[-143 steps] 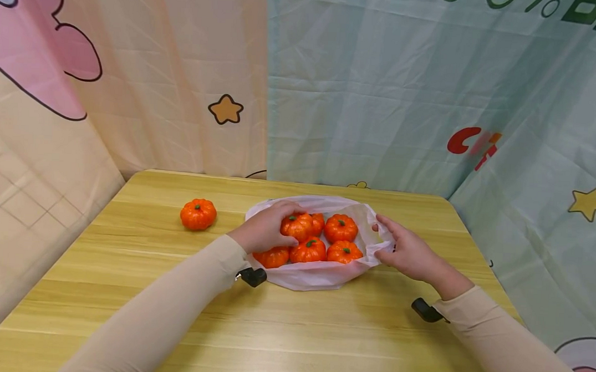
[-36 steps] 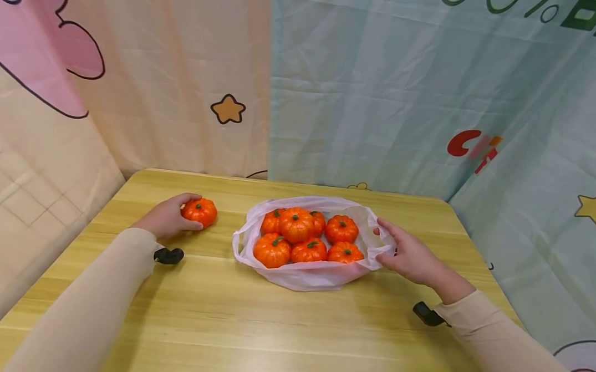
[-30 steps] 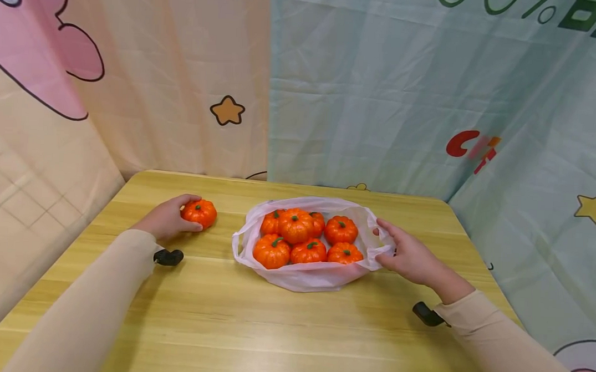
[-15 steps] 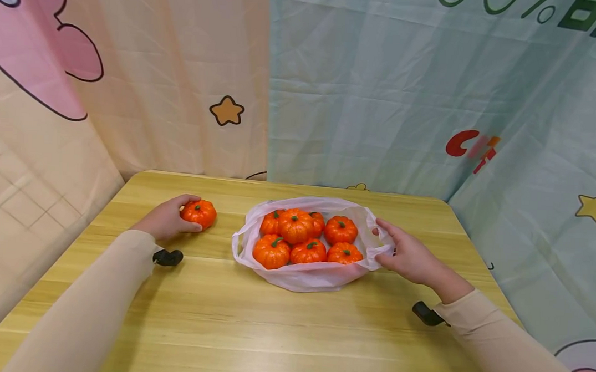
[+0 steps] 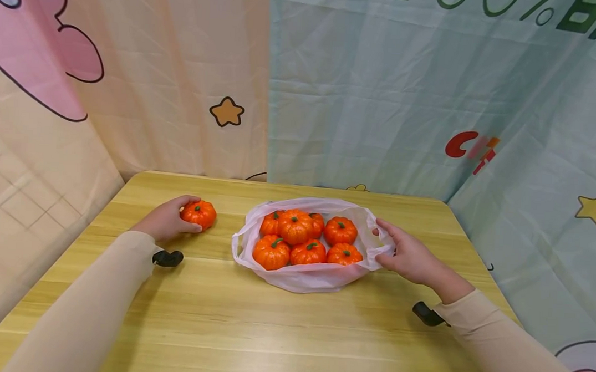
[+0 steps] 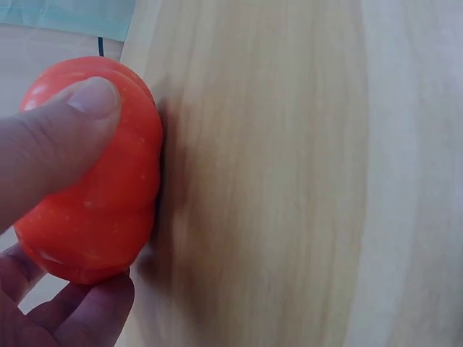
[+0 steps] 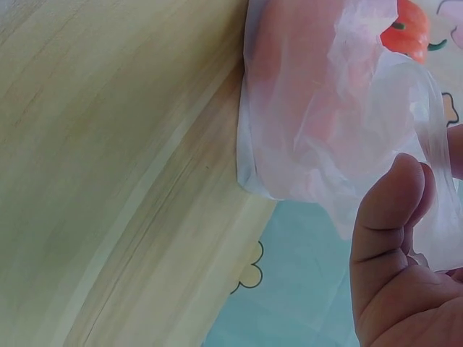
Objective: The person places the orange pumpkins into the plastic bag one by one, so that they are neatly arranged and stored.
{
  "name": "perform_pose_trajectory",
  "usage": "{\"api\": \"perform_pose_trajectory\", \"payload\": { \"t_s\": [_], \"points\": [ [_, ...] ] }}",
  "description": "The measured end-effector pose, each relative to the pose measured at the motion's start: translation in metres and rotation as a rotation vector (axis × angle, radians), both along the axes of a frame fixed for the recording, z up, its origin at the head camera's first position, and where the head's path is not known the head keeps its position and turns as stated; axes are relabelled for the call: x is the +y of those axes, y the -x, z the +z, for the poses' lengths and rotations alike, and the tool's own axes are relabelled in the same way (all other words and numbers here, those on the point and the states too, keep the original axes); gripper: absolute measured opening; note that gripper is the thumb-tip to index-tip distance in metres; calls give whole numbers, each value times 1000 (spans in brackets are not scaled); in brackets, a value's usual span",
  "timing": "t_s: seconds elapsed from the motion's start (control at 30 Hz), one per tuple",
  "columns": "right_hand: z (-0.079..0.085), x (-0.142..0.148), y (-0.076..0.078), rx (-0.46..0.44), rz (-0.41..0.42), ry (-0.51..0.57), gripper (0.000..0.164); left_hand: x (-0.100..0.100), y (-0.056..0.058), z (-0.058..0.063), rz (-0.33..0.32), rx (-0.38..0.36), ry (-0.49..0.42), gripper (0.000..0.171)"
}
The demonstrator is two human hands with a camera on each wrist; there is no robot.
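My left hand (image 5: 167, 218) grips a small orange pumpkin (image 5: 199, 214) at the table's left side. In the left wrist view the thumb presses on one side of this pumpkin (image 6: 94, 188) and curled fingers hold the other, close to the wood. A thin white plastic bag (image 5: 314, 278) lies open mid-table with several orange pumpkins (image 5: 296, 225) inside, one resting on top of others. My right hand (image 5: 410, 254) holds the bag's right edge; in the right wrist view its thumb and fingers pinch the film of the bag (image 7: 311, 144).
The wooden table (image 5: 271, 334) has rounded back corners. Printed curtains (image 5: 361, 100) stand right behind it and along both sides. A loop handle (image 5: 236, 247) of the bag sticks out to the left.
Earlier my left hand was at a pumpkin in the bag; it has since moved left onto the lone pumpkin. Over the last second both hands have stayed still.
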State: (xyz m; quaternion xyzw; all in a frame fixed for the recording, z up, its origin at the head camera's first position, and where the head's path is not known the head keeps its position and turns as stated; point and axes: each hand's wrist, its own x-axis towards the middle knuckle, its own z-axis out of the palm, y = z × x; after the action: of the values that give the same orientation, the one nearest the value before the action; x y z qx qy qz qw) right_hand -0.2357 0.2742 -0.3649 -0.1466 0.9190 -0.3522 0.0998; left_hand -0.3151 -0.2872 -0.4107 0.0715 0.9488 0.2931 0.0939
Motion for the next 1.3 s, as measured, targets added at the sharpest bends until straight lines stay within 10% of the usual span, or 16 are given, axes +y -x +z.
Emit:
{"api": "perform_pose_trajectory", "payload": {
  "t_s": [0.27,0.5,0.97,1.3],
  "points": [
    [-1,2,0,-3,-2,-10,88,5,2,6,7,24,7,88],
    [-1,3,1,18,8,-18,87,33,-9,45,7,143,-97,87],
    [1,2,-1,20,2,-21,87,143,-18,84,-276,251,-186,81],
    [2,2,-1,32,7,-19,86,208,-18,85,-409,262,-85,79]
  ]
}}
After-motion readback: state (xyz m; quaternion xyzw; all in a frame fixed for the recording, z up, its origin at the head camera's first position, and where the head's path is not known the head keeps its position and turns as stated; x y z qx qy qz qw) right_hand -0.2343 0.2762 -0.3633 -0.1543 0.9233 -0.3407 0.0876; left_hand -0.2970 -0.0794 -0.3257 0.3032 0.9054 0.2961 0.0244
